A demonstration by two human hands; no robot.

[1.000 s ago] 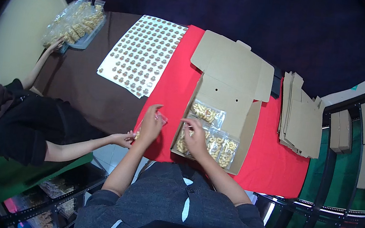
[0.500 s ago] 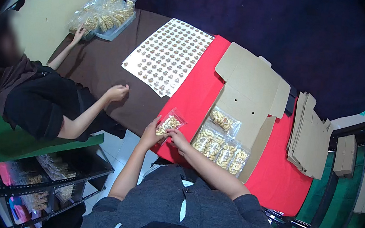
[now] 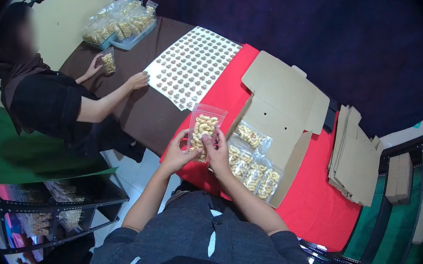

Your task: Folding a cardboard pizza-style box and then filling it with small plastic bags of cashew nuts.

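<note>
Between my two hands stands a clear zip bag of curved, pale macaroni-like snacks [image 3: 205, 123], raised over the near edge of the red cloth. My left hand [image 3: 180, 155] grips its lower left side. My right hand [image 3: 216, 152] holds the right side, its thumb pressed on the bag's front around a small round spot. Just right of my hands lies an open cardboard box [image 3: 294, 171], its lid folded back. Several similar filled bags [image 3: 255, 173] lie flat inside it, in a near row, with another bag [image 3: 252, 136] behind them.
A co-worker at the left holds a snack bag [image 3: 108, 62] and reaches to a white sticker sheet [image 3: 193, 65]. Behind them a blue basket [image 3: 138, 38] is heaped with bags. Flattened cardboard [image 3: 353, 154] leans at the right; racks stand at lower left and far right.
My bag has been lifted and turned more upright, with both hands now at its lower sides. The co-worker has taken a bag from the basket and moved the other hand to the sheet.
</note>
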